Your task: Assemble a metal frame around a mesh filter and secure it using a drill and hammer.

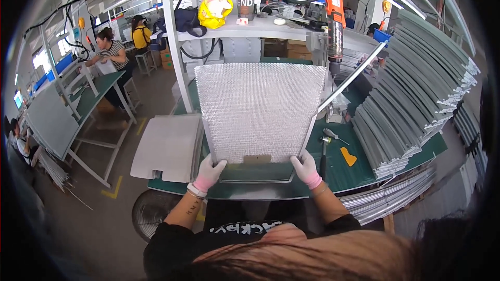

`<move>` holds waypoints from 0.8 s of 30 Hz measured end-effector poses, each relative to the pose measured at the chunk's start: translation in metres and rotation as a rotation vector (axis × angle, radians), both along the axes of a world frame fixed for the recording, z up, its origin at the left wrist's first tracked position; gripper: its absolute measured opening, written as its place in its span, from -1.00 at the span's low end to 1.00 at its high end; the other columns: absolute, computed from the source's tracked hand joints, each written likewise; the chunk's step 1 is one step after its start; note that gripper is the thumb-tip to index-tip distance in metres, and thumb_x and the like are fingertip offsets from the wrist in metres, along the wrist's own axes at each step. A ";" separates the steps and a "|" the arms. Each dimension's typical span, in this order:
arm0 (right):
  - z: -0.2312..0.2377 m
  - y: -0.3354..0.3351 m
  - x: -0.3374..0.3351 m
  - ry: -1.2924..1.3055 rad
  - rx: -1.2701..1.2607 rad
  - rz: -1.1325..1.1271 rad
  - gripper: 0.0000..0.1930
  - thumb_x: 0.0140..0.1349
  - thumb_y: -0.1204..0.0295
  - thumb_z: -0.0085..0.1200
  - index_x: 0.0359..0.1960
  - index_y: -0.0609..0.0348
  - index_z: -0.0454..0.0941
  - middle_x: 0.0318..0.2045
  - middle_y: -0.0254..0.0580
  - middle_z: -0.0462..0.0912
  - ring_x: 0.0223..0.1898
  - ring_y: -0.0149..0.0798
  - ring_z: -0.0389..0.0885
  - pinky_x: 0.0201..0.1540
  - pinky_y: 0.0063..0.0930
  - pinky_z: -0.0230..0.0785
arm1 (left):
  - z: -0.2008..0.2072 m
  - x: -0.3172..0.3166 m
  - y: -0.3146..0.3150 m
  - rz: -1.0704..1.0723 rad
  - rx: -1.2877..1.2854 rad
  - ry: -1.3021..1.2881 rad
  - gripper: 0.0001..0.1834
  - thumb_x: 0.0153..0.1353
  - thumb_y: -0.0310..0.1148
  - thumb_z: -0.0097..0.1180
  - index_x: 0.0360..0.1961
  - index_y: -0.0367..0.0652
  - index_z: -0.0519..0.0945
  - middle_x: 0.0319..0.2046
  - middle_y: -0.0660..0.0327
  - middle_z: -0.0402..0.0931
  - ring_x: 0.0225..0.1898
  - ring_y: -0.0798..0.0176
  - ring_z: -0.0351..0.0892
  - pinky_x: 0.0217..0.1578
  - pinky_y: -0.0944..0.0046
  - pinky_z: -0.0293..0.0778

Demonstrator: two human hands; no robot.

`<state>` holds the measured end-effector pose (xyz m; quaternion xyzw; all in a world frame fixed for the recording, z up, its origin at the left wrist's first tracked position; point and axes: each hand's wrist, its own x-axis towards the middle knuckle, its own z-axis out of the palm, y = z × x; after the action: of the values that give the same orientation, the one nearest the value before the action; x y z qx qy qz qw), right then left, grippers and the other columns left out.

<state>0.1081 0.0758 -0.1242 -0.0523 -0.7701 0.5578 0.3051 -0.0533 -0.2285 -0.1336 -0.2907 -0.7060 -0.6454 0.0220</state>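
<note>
A silver metal mesh panel (260, 109) stands tilted up in front of me, over the near part of the green worktable. My left hand (208, 173), in a white glove with a pink cuff, is closed at its lower left corner, thumb on the mesh. My right hand (306, 170), gloved alike, grips the lower right corner. Thin metal edging (308, 138) runs along the panel's sides. Below the mesh shows a metal frame's lower bar (255, 181), with green surface inside it. Whether my fingers also hold this frame is hidden. A small brownish plate (257, 159) sits at the mesh's lower edge.
Left lies a stack of pale sheets (166, 148). Right are a hammer (324, 153), a screwdriver (336, 136), a yellow scraper (348, 157) and a tall stack of grey panels (411, 93). An orange power screwdriver (336, 13) hangs above. Other people work at the far left.
</note>
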 end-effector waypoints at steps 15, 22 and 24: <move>0.092 -0.008 -0.006 0.241 0.206 -0.347 -0.93 0.30 0.58 -0.02 -0.24 0.29 0.50 -0.38 -0.40 0.53 -0.37 -0.55 0.38 -0.24 -0.64 0.27 | 0.100 -0.005 0.013 -0.145 0.393 0.029 -0.66 0.29 -0.58 0.05 0.10 -0.34 0.47 -0.08 0.30 0.55 -0.13 0.51 0.46 -0.07 0.43 0.39; 0.077 -0.012 -0.001 0.360 -0.064 -0.064 -0.64 0.26 0.60 -0.04 0.11 0.38 0.42 -0.02 -0.21 0.58 -0.03 -0.40 0.50 0.11 -0.48 0.30 | 0.063 -0.003 -0.004 -0.140 0.383 0.074 -0.65 0.25 -0.51 0.12 0.06 -0.34 0.45 -0.19 0.34 0.53 -0.25 0.52 0.41 -0.20 0.45 0.39; 0.079 -0.014 0.002 0.368 -0.061 -0.046 -0.65 0.26 0.60 -0.04 0.10 0.38 0.43 -0.01 -0.20 0.58 -0.03 -0.39 0.50 0.11 -0.48 0.31 | 0.071 0.006 0.001 -0.105 0.398 0.056 -0.64 0.23 -0.51 0.12 0.06 -0.34 0.46 -0.20 0.33 0.54 -0.25 0.51 0.43 -0.19 0.44 0.39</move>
<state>0.1105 0.0619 -0.0454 0.0238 -0.6827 0.5738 0.4518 -0.0475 -0.2276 -0.0622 -0.3349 -0.5476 -0.7640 0.0650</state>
